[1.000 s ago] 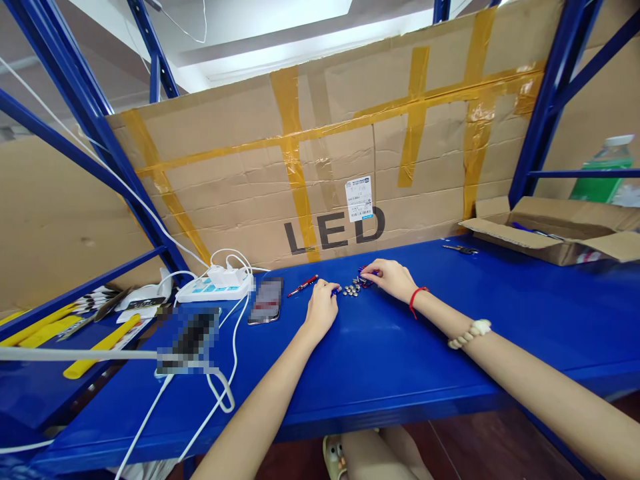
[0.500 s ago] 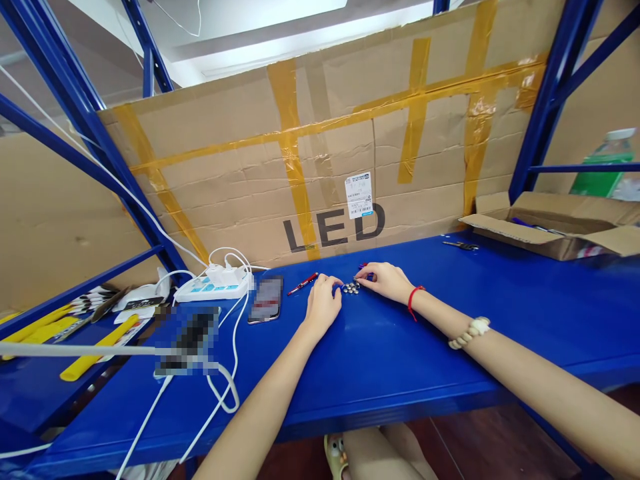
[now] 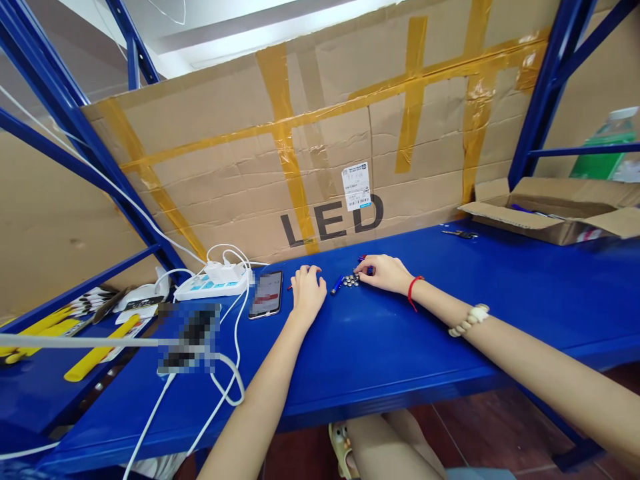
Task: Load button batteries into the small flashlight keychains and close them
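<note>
My left hand (image 3: pixel 309 295) is over a slim red pen-like tool (image 3: pixel 290 288), of which only one end shows past the fingers. Its fingers are bent and somewhat apart; whether they touch the tool is hidden. To its right lies a short blue cylinder (image 3: pixel 337 285) on the blue table. Beside that is a cluster of several small silver discs (image 3: pixel 351 281), like button cells. My right hand (image 3: pixel 384 274) pinches at the edge of the discs, on something too small to name. Small blue and red pieces (image 3: pixel 362 259) show partly behind and under it.
Left of my left hand lie a phone (image 3: pixel 266 295), a white power strip (image 3: pixel 215 285) with trailing cables, and a blurred-out device (image 3: pixel 190 340). Keys (image 3: pixel 460 234) and an open cardboard box (image 3: pixel 530 227) are at the right. A taped cardboard sheet (image 3: pixel 225 187) walls the back.
My left hand has moved left from the discs to over the red tool. The blue cylinder now lies exposed beside the discs. My right hand stays near the discs; the view shifted slightly.
</note>
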`<state>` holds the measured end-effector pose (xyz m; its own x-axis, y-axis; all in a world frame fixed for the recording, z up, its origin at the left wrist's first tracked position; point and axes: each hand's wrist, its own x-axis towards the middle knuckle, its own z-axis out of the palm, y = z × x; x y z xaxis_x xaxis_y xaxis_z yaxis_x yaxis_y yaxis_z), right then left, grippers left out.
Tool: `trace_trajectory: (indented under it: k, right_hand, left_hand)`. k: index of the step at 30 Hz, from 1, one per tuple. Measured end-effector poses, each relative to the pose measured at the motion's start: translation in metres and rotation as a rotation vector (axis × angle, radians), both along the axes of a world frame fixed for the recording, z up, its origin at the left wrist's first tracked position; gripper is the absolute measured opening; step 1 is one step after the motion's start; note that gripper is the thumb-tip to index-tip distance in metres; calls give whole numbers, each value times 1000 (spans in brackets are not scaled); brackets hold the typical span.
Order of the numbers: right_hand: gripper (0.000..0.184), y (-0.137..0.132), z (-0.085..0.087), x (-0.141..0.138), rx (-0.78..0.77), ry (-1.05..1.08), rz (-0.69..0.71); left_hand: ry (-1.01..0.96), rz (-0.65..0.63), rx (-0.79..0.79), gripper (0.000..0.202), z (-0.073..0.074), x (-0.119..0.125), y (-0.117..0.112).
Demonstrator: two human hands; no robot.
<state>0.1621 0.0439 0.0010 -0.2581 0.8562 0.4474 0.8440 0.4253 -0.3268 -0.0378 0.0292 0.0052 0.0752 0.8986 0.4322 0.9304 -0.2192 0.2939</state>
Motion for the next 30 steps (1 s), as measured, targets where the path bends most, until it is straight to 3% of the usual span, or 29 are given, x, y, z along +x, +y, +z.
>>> trace_trajectory:
  k: [7,14,30]
  right_hand:
    - [21,0,-2,1,-22,-8,2]
    - [23,2,-4,0,-21,0,7]
    - [24,0,-3,-2,9,22,4]
  left_hand:
    - [64,105,-124,30,-5,-11,5]
    - [129,196,-106,27,-5,-12,5]
    - [16,19,-104,24,-3,-8,2]
